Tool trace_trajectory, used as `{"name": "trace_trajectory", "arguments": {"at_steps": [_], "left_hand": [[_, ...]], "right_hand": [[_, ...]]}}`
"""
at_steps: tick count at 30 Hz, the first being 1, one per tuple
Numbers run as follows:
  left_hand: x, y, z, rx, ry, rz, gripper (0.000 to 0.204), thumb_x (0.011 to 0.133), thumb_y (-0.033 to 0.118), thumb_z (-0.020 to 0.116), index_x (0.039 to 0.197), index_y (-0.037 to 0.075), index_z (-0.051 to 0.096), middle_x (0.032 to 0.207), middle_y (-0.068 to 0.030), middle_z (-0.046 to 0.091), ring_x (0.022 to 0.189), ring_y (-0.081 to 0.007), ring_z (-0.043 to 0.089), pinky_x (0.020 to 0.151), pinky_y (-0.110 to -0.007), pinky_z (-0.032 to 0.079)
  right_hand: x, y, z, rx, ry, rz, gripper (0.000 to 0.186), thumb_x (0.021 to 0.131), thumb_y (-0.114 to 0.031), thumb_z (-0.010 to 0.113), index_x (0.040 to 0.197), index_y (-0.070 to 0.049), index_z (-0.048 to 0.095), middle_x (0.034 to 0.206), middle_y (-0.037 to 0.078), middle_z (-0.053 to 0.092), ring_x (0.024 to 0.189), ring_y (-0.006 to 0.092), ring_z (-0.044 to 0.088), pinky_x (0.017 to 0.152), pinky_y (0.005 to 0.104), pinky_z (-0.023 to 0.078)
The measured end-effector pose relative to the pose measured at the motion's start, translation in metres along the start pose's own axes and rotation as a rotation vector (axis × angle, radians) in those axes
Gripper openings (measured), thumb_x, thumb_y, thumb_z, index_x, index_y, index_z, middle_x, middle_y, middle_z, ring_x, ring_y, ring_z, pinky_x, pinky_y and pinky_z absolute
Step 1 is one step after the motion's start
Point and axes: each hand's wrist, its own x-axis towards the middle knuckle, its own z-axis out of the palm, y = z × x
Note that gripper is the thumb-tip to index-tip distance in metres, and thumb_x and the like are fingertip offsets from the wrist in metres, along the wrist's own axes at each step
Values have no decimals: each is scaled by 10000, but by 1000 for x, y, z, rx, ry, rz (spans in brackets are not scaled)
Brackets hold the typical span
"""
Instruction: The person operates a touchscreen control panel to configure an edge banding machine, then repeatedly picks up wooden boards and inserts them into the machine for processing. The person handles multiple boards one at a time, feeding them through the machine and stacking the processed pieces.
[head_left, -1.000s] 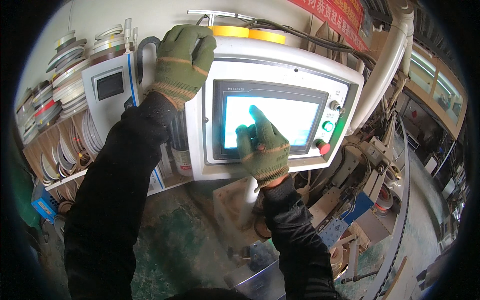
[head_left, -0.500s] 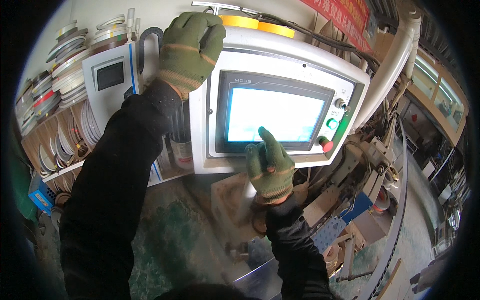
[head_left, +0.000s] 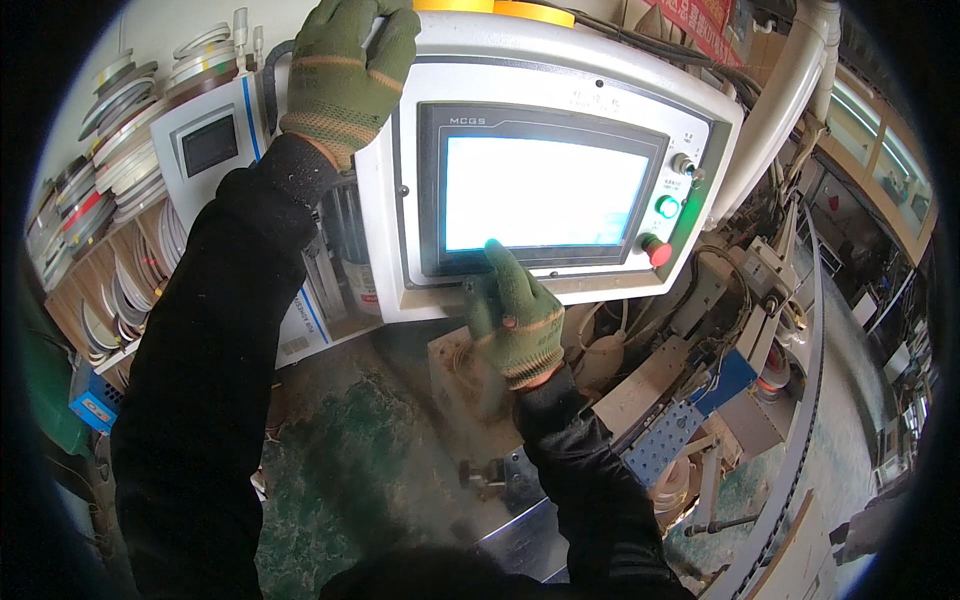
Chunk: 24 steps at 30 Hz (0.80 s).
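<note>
A white control panel (head_left: 395, 290) with a lit touchscreen (head_left: 540, 190) fills the upper middle of the view. My left hand (head_left: 345, 85), in a green knitted glove with tan bands, grips the panel's upper left corner, its fingers bent over the edge. Below the screen is my right hand (head_left: 515, 320) in a matching glove, holding nothing. Its index finger stretches up to the screen's lower left edge, while the other fingers curl. Whether the fingertip presses the glass cannot be made out. The display's content is washed out by glare.
Right of the screen sit a key switch (head_left: 683, 164), a green lit button (head_left: 667, 207) and a red knob (head_left: 656, 250). Yellow rolls (head_left: 535, 13) lie atop the panel. Banding coils (head_left: 130, 170) are stacked at the left. Machine parts (head_left: 665, 450) and a long rail (head_left: 812, 400) occupy the right.
My right index finger has shifted left and down along the screen's lower part. My left hand stays on the panel's corner. The panel sits slightly higher in view.
</note>
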Motion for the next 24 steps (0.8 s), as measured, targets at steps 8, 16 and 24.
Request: {"name": "trace_trajectory", "arguments": {"at_steps": [8,16,24], "left_hand": [[2,1,-5,47,-83,-8,211,954,139,691,1150,62,697,1131,-122,691,1056,-294,681,929,-417,558],[-2,2,0,-46,-52,-60,176,959,167,666,1102,66,684,1067,-126,687,1014,-308,663,888,-435,553],[-1,1,-1,-19,-63,-77,158,972,155,662,1090,51,684,1079,-141,701,1011,-333,676,909,-437,543]], "right_hand": [[6,-5,-4,4,-21,45,525,859,-85,740,1362,-25,605,796,98,706,655,216,712,589,339,573],[-15,-10,-7,19,89,10,320,775,-90,748,1087,-25,718,908,120,715,804,316,674,753,410,560],[-27,-3,6,-70,83,-101,161,777,-242,741,915,-159,754,965,20,704,963,274,644,842,459,509]]}}
